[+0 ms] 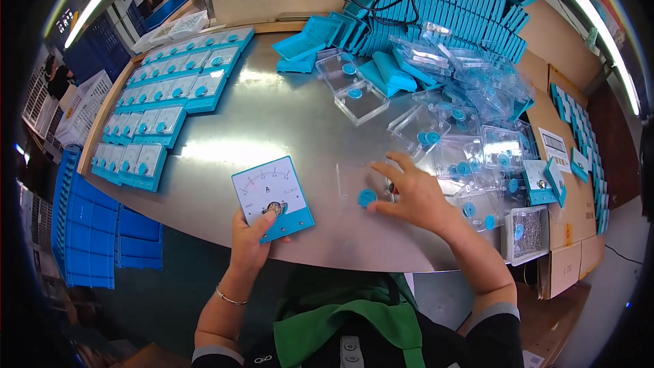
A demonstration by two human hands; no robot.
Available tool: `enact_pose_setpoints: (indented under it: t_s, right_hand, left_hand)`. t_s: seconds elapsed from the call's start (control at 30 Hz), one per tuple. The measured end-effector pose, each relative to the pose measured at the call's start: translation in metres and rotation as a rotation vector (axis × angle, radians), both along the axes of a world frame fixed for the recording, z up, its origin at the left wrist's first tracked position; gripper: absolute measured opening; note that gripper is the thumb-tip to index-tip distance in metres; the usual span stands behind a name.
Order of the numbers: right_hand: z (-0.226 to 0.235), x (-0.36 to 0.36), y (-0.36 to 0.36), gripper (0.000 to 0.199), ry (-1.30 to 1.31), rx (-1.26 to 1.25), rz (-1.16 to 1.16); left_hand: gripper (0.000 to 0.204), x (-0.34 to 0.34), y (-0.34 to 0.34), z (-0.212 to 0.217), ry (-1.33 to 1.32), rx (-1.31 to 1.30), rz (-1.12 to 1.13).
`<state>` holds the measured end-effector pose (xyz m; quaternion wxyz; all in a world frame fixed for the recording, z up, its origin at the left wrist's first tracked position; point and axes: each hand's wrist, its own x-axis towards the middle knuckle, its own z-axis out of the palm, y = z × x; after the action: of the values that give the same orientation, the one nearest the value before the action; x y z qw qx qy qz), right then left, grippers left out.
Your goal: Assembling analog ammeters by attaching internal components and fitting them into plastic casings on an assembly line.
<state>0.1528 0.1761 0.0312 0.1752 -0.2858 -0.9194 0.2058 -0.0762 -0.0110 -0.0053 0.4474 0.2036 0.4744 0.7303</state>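
Two hands | left hand (248, 235) grips meter (272, 197) | right hand (412, 194) spread on clear cover (364, 184) | screw box (526, 234) full

Left hand (248, 238) grips the meter panel (272, 197) at the table's near edge. Bare metal tabletop (272, 129) lies open ahead of this grip, out to the rows of finished meters (163, 102), which wall off its far-left side. Between my two hands the surface is free. My right hand (415, 197) rests on a clear cover (364, 187); just beyond and outboard of it, a heap of clear covers (470, 129) blocks passage. Stacked blue housings (449, 7) close the far side. A small box of screws (526, 232) sits close outboard of my right wrist.
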Motion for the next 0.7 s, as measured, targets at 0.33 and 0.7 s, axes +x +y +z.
enact_pose_setpoints:
  t_s: [0.33,0.7]
  right_hand:
    - [-0.019,-0.001,-0.003,0.042,-0.015,-0.107,0.076]
    - [-0.029,-0.016,-0.028,0.048,-0.049,0.022,0.012]
  left_hand:
    - [0.037,0.012,0.021,-0.006,-0.109,0.045,-0.111]
    - [0.032,0.024,0.051,-0.005,-0.396,0.099,-0.209]
